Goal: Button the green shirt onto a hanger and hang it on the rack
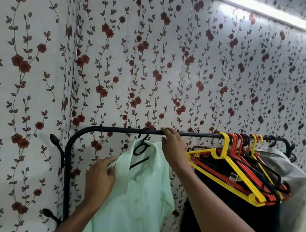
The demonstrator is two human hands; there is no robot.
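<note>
Shirt [139,199] hung already from the rail [193,134] near its left end, its black hanger [141,148] hooked over the bar with the hook just left of the right hand. The front looked closed, a line of buttons running down the middle, though whether every one was fastened I could not tell.

The left hand [102,176] pinched a fold of the shirt's shoulder or collar edge, fingers curled round the cloth, probably to steady the garment and pull it square on the hanger. The right hand [171,146] reached up beside the hanger, fingertips lying over the rail; the fingers bent over the bar, but whether they truly clasped it or only rested there I could not tell. It was placed, I judged, to brace against the rack [68,163] or to keep room open between the shirt and the other hangers.

The rack held more to the right: a bunch of yellow, red and black hangers [237,172] crowded together, some dark clothing [232,218] hanging below them, and a pale grey garment [295,187] at the far end. They were well apart from the shirt, with the right arm between.

The task looked almost finished; only settling the shirt and letting go seemed left.
</note>
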